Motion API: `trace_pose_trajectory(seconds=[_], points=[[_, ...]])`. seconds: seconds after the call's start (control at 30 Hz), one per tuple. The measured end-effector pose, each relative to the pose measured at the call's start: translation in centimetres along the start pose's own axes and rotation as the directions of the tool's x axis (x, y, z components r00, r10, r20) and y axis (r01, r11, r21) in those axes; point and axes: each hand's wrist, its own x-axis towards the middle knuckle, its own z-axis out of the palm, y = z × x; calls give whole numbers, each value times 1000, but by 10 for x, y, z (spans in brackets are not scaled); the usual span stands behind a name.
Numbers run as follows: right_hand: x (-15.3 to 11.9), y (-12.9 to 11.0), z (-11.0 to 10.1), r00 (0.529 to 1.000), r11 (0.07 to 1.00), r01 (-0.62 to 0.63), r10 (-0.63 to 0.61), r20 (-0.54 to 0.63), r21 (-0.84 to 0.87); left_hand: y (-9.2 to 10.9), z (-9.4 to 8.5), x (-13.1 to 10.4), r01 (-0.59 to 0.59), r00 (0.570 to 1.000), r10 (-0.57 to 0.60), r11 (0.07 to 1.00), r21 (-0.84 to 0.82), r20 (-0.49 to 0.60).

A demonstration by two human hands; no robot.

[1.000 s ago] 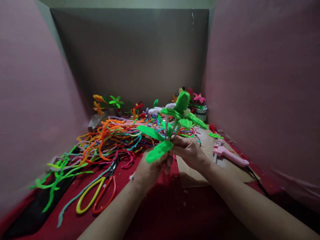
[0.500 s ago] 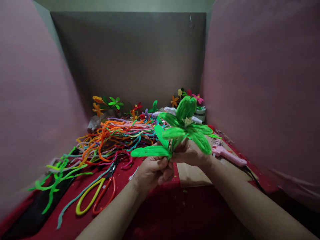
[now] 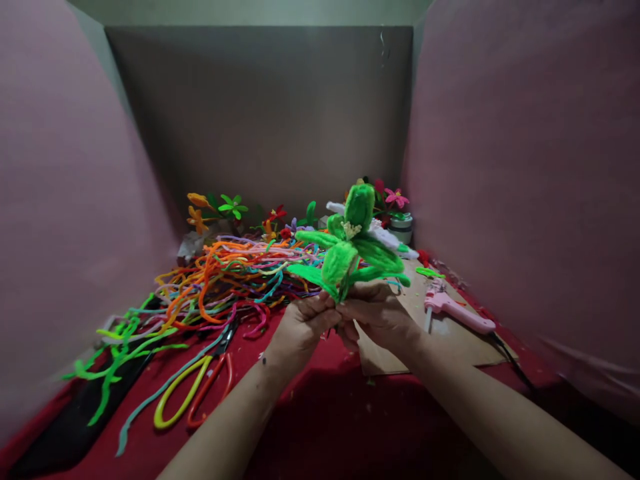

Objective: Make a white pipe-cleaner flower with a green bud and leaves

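A green fuzzy flower (image 3: 359, 208) with broad petals and a pale yellow centre stands upright between my hands, with long green leaves round its base. My left hand (image 3: 306, 327) has its fingers closed on the base from the left. From the right, my right hand (image 3: 383, 313) pinches the same base, thumb and fingers together. The fingertips of both hands meet there and hide most of the stem.
Many coloured pipe cleaners (image 3: 225, 273) are heaped at the left. Scissors (image 3: 193, 387) with yellow and red handles lie nearer. A pink glue gun (image 3: 457, 312) rests on brown cardboard (image 3: 387, 350) at right. Finished flowers (image 3: 233, 207) and a small pot (image 3: 401, 228) stand behind.
The green flower has turned and shifted slightly left, so its petals face another way. Both hands have changed their hold at its base and now sit closer together.
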Motion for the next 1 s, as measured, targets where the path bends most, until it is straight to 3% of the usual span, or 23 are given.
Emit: trace_pose_trajectory(seconds=[0.3,0.57,0.7,0.77,1.0], points=[[4,15,2,989,992,74,-60,-133,101,2,7,-3,-51,974,101,969,240,-204],[6,17,3,992,979,57,-33,-124,196,-12,8,-5,-150,919,306,855,496,-248],[8,14,6,988,982,43,-15,-155,183,-21,6,-6,-230,876,432,763,604,-213],[8,13,8,986,987,38,-12,-164,155,-24,6,-6,-239,872,444,752,614,-205],[9,15,16,967,985,12,32,-251,172,-25,8,-5,-104,884,378,732,673,-274]])
